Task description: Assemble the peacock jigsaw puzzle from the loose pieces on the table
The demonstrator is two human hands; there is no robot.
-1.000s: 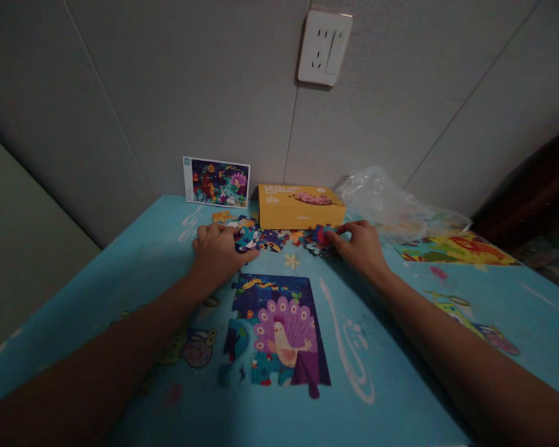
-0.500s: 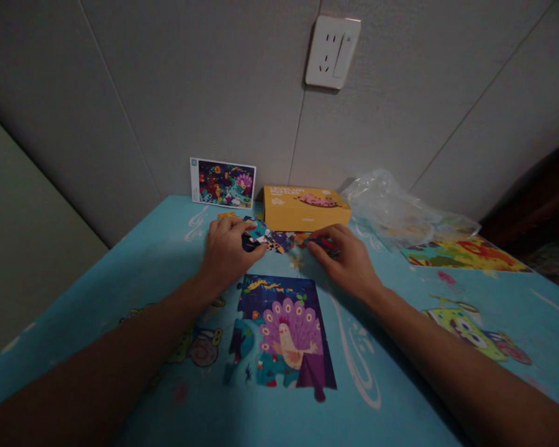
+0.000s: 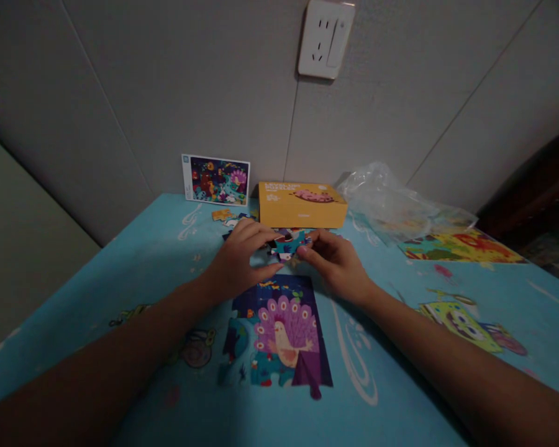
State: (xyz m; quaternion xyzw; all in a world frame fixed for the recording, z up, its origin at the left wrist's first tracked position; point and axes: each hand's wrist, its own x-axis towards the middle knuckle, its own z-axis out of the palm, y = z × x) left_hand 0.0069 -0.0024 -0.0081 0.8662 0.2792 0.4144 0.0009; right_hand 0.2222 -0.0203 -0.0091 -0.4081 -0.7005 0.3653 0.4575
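My right hand (image 3: 338, 261) pinches a teal and white jigsaw puzzle piece (image 3: 289, 245) between thumb and fingers, above the loose pieces. To its left, my left hand (image 3: 242, 254) has thumb and fingers apart around the piece's left side; whether a fingertip touches it, I cannot tell. Closer to me, a joined section of the puzzle (image 3: 284, 335) lies flat, showing a purple peacock on dark blue. Behind my left hand are loose pieces, among them an orange one (image 3: 222, 215). My hands partly hide the pile.
A yellow puzzle box (image 3: 302, 208) stands by the wall, beside a propped picture card (image 3: 218, 180). At the right, a clear plastic bag (image 3: 391, 205) lies partly over a colourful flat picture (image 3: 466, 247). A blue patterned cloth (image 3: 135, 261) covers the table.
Both hands have come together over the pile. The right hand has moved left and now holds up a teal piece. My left hand has moved right, off the pieces it was touching.
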